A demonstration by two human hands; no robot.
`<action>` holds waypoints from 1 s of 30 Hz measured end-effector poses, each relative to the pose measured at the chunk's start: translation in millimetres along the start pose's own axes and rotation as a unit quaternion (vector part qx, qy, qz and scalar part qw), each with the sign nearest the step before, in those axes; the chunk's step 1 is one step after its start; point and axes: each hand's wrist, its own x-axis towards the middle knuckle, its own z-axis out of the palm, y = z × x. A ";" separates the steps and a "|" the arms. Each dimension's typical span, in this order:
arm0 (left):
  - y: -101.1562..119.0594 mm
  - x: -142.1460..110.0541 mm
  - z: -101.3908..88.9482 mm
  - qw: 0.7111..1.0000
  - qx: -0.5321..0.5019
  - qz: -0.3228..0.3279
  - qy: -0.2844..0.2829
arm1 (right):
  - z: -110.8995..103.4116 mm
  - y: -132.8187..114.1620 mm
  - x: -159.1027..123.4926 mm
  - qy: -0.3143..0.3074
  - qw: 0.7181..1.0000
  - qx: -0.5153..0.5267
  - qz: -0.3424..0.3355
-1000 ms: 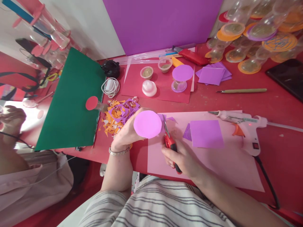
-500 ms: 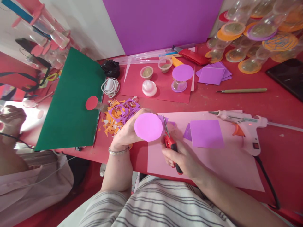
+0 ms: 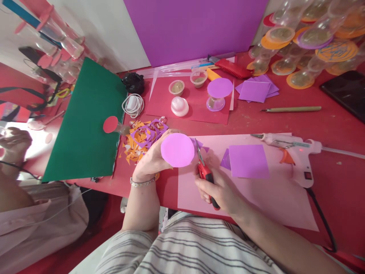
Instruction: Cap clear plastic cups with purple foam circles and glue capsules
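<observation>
My left hand (image 3: 151,161) is closed around something topped by a round purple disc (image 3: 177,150), which faces up at me. The disc hides most of those fingers and whatever is under it. In my right hand (image 3: 218,186) are scissors (image 3: 204,171) with red and black handles, their blades pointing away from me, close beside the disc's right edge. Small purple scraps (image 3: 205,149) lie past the blades on a pink sheet (image 3: 199,194). Right of the scissors, a purple square (image 3: 249,161) rests there too.
A glue gun (image 3: 296,152) lies at right, its cord running toward me. Orange and purple offcuts (image 3: 139,140) are heaped left, by a green board (image 3: 88,129). Farther back are an hourglass with purple discs (image 3: 219,89), small cups (image 3: 176,87) and a craft knife (image 3: 293,109). Another person's hand (image 3: 15,140) shows far left.
My left hand has lifted the disc slightly away from me and a touch leftward. A purple scrap near the blades has shifted. My right hand and the scissors have barely moved.
</observation>
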 end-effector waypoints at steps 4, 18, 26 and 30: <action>2.5 -0.5 2.3 0.999 -0.027 -0.014 0.019 | 0.3 -0.4 -0.3 0.007 1.000 0.002 -0.010; 17.6 1.9 2.3 0.997 -0.079 0.017 0.002 | -1.2 1.5 0.2 -0.004 1.000 -0.011 -0.023; 13.6 -0.8 2.9 0.998 -0.064 0.014 0.017 | 0.9 1.3 0.6 -0.001 1.000 0.003 0.000; 8.1 -1.4 2.0 0.999 0.027 -0.002 0.023 | 1.3 0.8 -0.2 0.014 1.000 -0.002 -0.005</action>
